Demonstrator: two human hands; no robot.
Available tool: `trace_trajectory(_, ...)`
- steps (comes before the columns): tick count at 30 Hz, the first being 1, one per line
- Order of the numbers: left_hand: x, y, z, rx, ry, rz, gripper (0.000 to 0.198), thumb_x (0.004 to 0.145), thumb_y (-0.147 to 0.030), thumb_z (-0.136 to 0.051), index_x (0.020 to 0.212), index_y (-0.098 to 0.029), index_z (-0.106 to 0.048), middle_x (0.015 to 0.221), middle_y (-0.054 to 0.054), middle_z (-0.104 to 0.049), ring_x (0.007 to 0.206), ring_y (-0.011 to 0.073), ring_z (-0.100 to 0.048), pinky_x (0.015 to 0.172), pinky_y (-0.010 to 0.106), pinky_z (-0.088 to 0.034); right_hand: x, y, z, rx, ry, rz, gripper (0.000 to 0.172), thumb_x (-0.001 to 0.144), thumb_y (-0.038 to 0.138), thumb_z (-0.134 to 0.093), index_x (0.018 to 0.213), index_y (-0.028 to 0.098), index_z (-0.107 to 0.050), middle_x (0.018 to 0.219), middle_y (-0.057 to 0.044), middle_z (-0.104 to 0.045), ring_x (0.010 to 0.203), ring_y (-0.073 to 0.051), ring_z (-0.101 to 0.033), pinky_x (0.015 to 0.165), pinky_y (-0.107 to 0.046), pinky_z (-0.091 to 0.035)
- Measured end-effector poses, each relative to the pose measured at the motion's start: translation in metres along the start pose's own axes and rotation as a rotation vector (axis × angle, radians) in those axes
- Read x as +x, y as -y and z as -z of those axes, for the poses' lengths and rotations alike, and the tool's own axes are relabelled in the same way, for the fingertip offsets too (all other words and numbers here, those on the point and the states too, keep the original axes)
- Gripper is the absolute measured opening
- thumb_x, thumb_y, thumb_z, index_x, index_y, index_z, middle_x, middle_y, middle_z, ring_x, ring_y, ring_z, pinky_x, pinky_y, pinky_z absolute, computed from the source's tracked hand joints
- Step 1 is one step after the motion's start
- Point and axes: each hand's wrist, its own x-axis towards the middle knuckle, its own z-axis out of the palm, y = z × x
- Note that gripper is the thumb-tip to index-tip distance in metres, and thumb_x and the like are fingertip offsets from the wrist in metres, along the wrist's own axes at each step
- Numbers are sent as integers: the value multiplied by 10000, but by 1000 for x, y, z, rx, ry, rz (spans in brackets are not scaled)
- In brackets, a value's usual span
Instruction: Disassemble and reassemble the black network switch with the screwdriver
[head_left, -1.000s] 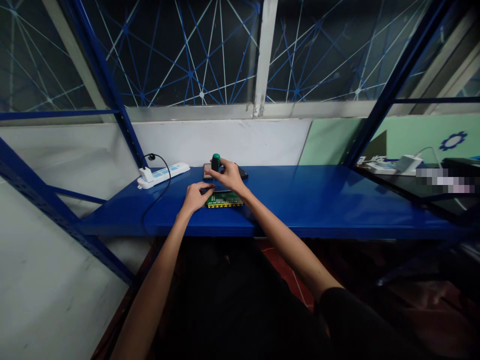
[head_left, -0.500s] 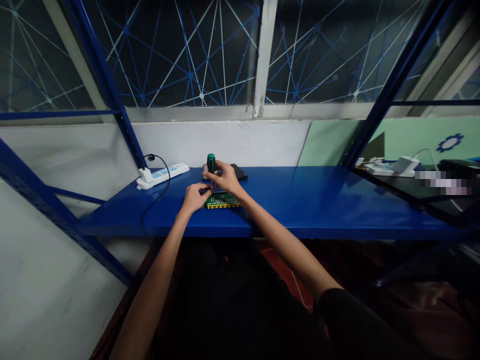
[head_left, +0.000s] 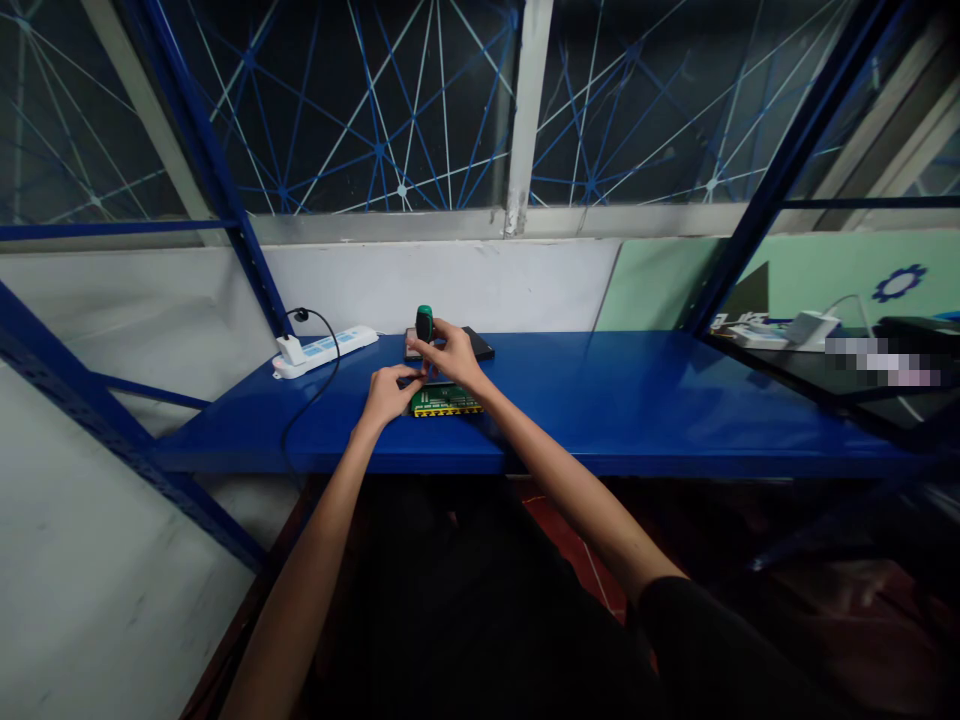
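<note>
A screwdriver with a green and black handle stands nearly upright, and my right hand is closed around it. Its lower end is hidden behind my fingers. Close beside it, my left hand has its fingertips pinched together near the foot of the screwdriver; what they hold, if anything, I cannot make out. Under both hands lies a green circuit board with a yellow strip along its front edge. A flat black case lies behind my right hand, partly covered by it.
The blue bench runs along the wall between blue metal posts. On the left a white power strip carries a plug with a black cable hanging over the front edge. White devices and a dark surface are at the right.
The screwdriver's handle has tilted and shifted very slightly to the right in my right hand. My left hand stays in nearly the same place.
</note>
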Motion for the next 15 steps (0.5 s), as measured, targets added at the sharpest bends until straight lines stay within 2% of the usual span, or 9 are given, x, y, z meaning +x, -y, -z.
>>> trace_trajectory(5,0,-1,0,6,-21,41,179,772,-290,-647,823,-181,-780,875,69,-767,799,230,-693,752,315,-540,-1,2,1,-18,7,-25,342,834,557,-601,870,231,-508,704,12,-576,568,-142,-614,541,-292,-468)
trace_trajectory(15,0,-2,1,23,-1,1,229,827,-290,-589,880,-175,-780,910,67,-763,824,222,-693,777,305,-539,1,-2,0,14,-9,12,327,838,530,-607,847,219,-503,701,14,-597,521,-122,-601,517,-273,-449)
